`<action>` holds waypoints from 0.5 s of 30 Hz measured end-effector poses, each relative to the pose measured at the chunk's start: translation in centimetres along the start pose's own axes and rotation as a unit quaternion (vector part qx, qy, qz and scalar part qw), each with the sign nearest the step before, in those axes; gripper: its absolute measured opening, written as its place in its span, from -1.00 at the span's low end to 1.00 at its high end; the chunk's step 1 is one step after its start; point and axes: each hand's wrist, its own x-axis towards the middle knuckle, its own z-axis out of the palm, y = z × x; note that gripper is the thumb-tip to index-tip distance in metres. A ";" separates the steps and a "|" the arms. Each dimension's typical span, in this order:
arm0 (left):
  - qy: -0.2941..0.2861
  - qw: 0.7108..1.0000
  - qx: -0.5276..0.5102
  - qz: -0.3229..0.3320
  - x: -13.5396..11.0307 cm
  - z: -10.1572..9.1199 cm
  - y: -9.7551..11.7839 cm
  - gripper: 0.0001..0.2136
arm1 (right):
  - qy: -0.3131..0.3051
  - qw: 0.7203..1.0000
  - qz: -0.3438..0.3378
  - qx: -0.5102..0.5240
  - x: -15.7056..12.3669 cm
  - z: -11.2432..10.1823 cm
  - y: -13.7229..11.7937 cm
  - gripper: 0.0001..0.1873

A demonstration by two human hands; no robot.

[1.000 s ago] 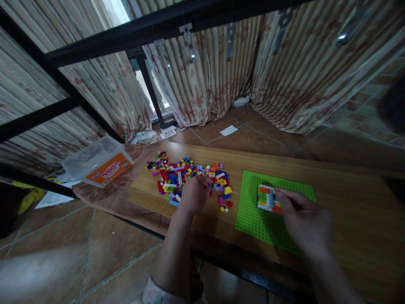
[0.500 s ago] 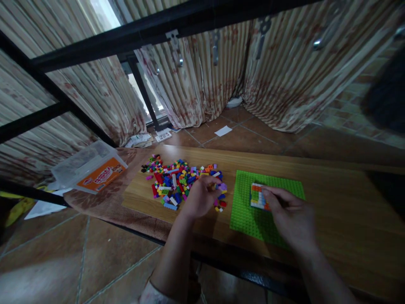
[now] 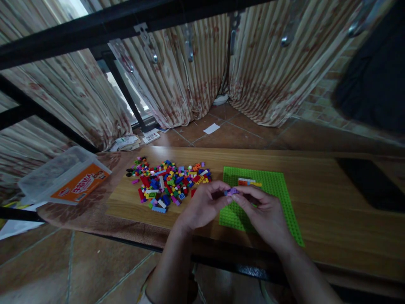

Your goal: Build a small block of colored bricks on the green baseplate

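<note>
Both hands meet at the centre of the frame, hovering over the near-left part of the flat green studded baseplate (image 3: pixel 280 181). The left hand (image 3: pixel 202 206) and right hand (image 3: pixel 265 213) each have thumb and forefinger closed narrow on a small purple plastic brick (image 3: pixel 232 191), pinching it from either side, with the other fingers loosely curled. Its long axis looks to run left-right, along the line between the two sets of fingertips, but it's tiny and a bit blurry so don't quote me. Just above it in the frame there's a low multi-coloured brick build (image 3: pixel 248 182) on the baseplate, partly hidden by fingers. It's apart from the held brick, and the right hand is nearer to it. The loose pile of mixed coloured bricks (image 3: pixel 164 185) lies left of centre on the light wooden tabletop (image 3: pixel 316 202), on the left hand's side
</note>
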 end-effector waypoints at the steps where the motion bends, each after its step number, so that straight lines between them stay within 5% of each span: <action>1: 0.003 1.000 0.008 -0.004 0.0 0.1 0.0 -0.86 | 0.001 1.000 0.010 0.006 0.0 0.0 0.0 -0.82; 11: 0.022 0.999 0.030 -0.006 0.2 0.7 -0.3 -0.90 | 0.073 0.977 0.122 0.158 0.7 -0.7 0.2 -0.75; 15: 0.080 0.996 0.038 -0.003 0.5 0.1 -0.6 -0.90 | 0.102 0.989 0.087 0.054 1.2 -2.5 1.0 -0.73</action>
